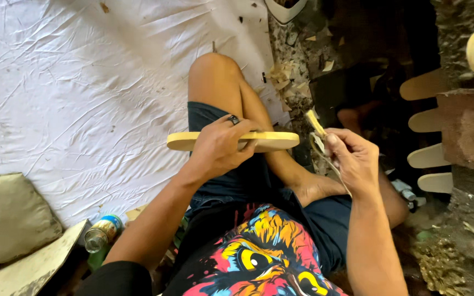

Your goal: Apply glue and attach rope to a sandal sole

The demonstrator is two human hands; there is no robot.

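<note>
Wooden paddle [281, 141] midsection hidden by left hand [219, 147], right hand [352, 159] tool unclear

One flat, pale wooden slat [231, 141] lies in the left hand's grip [220, 148]. One small wood-handled tool [318, 131] sits in the right hand's grip [352, 159]. Four more rounded wooden slats [426, 120] stick out in a row, well to the right of that grip. One can [102, 233] and one cushion [9, 219] lie on the floor, below and left of the left grip. One ring [233, 119] shows on the left hand.
</note>
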